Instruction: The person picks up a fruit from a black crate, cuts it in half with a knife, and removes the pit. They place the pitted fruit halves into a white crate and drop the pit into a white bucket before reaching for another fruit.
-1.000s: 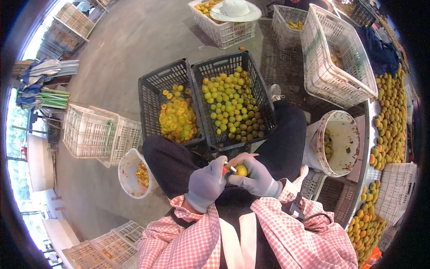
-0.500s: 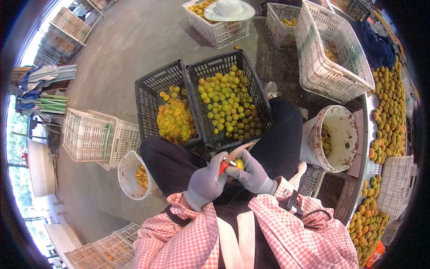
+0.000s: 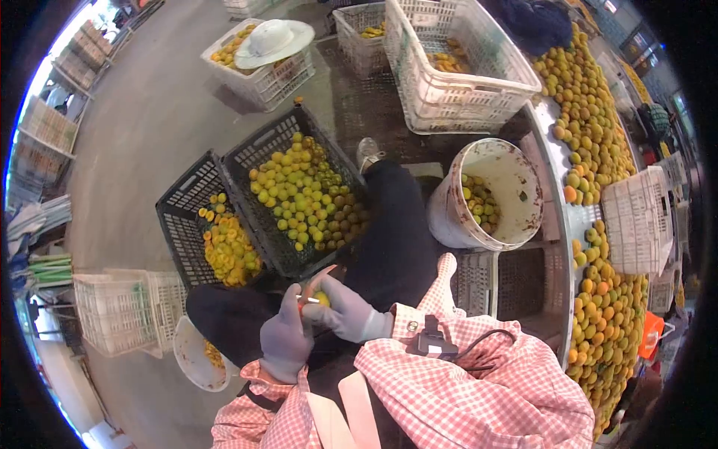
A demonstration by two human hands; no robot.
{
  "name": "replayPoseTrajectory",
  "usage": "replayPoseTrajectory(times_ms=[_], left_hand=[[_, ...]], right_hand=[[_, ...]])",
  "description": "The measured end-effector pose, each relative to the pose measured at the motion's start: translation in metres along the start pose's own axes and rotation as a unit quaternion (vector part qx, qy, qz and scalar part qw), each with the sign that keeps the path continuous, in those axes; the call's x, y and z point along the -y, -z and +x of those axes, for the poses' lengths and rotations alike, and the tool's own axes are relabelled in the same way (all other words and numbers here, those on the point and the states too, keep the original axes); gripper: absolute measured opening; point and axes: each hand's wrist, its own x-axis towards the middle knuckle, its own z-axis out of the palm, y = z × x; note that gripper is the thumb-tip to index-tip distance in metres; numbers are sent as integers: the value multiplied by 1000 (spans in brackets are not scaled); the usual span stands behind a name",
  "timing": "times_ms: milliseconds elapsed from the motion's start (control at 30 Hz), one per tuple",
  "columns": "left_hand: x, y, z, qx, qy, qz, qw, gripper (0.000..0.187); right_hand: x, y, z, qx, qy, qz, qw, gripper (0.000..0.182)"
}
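My gloved left hand (image 3: 286, 338) is closed around the red handle of a curved-blade knife (image 3: 320, 277). The blade points up and to the right, close against the other hand. In my gloved right hand (image 3: 345, 313) is a small yellow-green apricot (image 3: 322, 298), partly covered by the fingers. Both hands meet above my lap. Beyond them stands a black crate of whole fruit (image 3: 288, 263), green-yellow with some browner ones. To its left, a second black crate (image 3: 187, 258) holds cut yellow pieces.
A stained white bucket (image 3: 449, 217) with fruit stands to the right, beside a metal-edged table (image 3: 550, 127) heaped with orange-yellow fruit. A white bucket (image 3: 187, 361) holds pieces at left. White crates (image 3: 112, 314) stand around; a white hat (image 3: 273, 41) rests on one.
The view has turned right, so the crates and hands appear farther left and more of the fruit table shows. Both hands stay together, still holding the knife and apricot.
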Motion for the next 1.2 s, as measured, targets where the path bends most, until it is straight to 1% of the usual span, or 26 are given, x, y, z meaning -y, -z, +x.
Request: replayPoseTrajectory(times_ms=[67,100,233,333,367,400,433,467,500,533,600,633,667,733,767,800,833,867,933,967,1000,1033,1067,1100,1133,1200], left_hand=[[0,0,4,-3,-17,1,1000,60],[-2,0,6,0,-11,-17,1000,57],[7,-6,9,16,1,-31,999,59],[9,-3,9,31,14,-54,998,59],[8,2,11,31,14,-55,998,59],[8,10,15,69,18,-80,994,58],[9,16,20,107,22,-104,989,57],[12,18,25,107,22,-103,989,57],[16,20,31,108,-24,-151,982,60],[18,23,36,108,-70,-199,972,64],[16,30,42,125,-46,-206,969,64],[4,39,47,181,113,-328,920,62],[-3,43,49,228,267,-436,829,60],[-4,42,49,232,264,-427,833,57],[-3,41,46,235,264,-418,837,54],[1,32,42,231,270,-417,836,54],[9,15,35,168,146,-340,913,51],[15,4,27,100,23,-249,963,48],[30,-22,11,113,57,-233,964,44],[56,-59,-3,143,105,-365,914,42],[69,-78,-15,164,147,-491,843,41],[54,-70,-21,168,38,-317,933,40],[35,-57,-22,171,-69,-125,975,39],[26,-43,-15,173,-54,-95,979,35],[21,-31,-11,169,-45,-89,981,35],[8,-12,5,51,21,-184,981,29]], right_hand=[[2,-2,2,-28,45,-87,995,29],[4,-2,2,-33,46,-87,995,29],[8,1,7,-48,-3,-162,986,34],[11,6,6,-22,3,-173,985,41],[22,8,6,12,-31,-189,982,43],[29,11,8,47,-64,-204,976,45],[29,15,11,46,-63,-204,976,45],[29,19,14,46,4,-228,973,45],[32,22,18,45,70,-251,964,45],[35,24,20,44,71,-251,964,45],[44,26,23,36,-8,-270,962,45],[37,26,24,22,32,-290,956,47],[38,24,22,22,32,-290,956,47],[42,23,19,-5,-34,-277,960,47],[41,23,17,-1,-35,-276,960,47],[39,22,15,13,-85,-188,978,47],[36,21,13,30,-135,-98,986,46],[30,19,11,46,-136,-94,985,46],[17,15,7,15,-3,-193,981,44],[28,11,5,9,9,-226,974,42],[29,7,7,-18,62,-246,967,42],[44,6,14,-37,48,-284,957,43],[59,5,19,-57,35,-321,945,44],[64,2,17,-44,40,-315,947,44],[69,2,15,-42,78,-340,936,45],[69,9,14,-40,124,-368,921,46]])
